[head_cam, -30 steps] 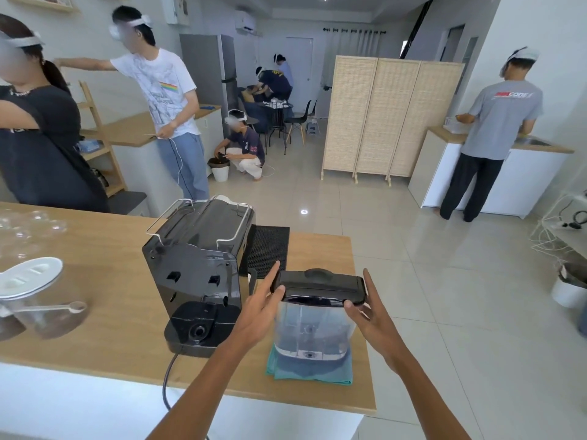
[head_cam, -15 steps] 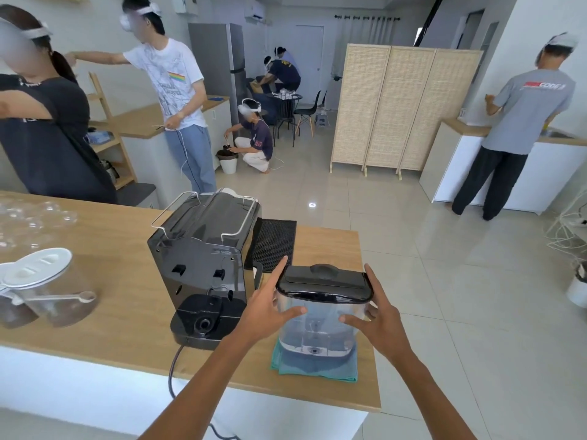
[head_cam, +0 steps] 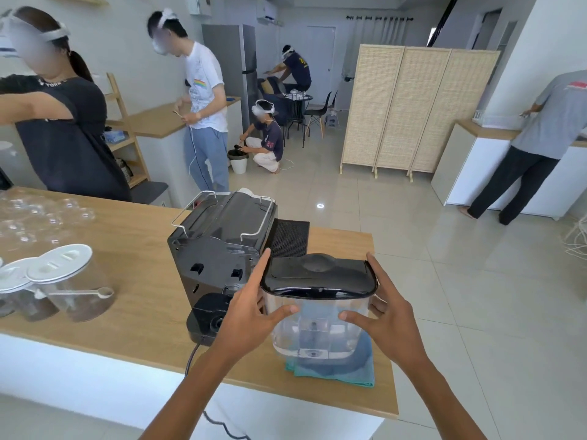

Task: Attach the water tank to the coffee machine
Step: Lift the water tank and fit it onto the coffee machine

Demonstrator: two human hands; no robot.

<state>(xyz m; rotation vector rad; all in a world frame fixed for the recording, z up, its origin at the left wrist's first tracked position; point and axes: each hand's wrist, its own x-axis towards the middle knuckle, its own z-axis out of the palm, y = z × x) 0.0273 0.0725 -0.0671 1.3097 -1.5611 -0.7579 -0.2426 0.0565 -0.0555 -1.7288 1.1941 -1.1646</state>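
Gripping the clear plastic water tank with a black lid (head_cam: 319,300), left hand (head_cam: 251,315) and right hand (head_cam: 386,319) clamp their fingers on its sides, above a teal cloth (head_cam: 330,373), just right of the black coffee machine (head_cam: 219,249) on the wooden counter (head_cam: 133,281).

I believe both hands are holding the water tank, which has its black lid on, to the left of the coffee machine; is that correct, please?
Not quite: in the head view the water tank, black lid on, held by the left hand and right hand, is to the right of the coffee machine, not the left.
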